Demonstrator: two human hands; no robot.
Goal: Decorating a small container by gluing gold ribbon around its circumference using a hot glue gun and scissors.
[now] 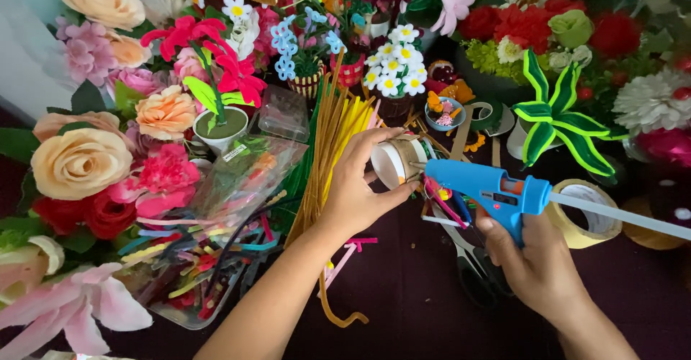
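Note:
My left hand [358,187] grips a small white paper cup [394,162] tipped on its side, with a brown band around it. My right hand [536,263] holds a blue glue gun [489,191] by its handle, a clear glue stick poking out of its back to the right. The gun's nozzle touches the cup's side near its rim. Both hands hover over a dark purple table [410,295].
Artificial flowers crowd the left and back, among them peach roses [79,162] and a potted red flower [219,126]. Yellow and brown pipe cleaners [335,133] lie by my left hand. A tape roll [586,216], black scissors [479,277] and a green striped plant [558,119] sit to the right.

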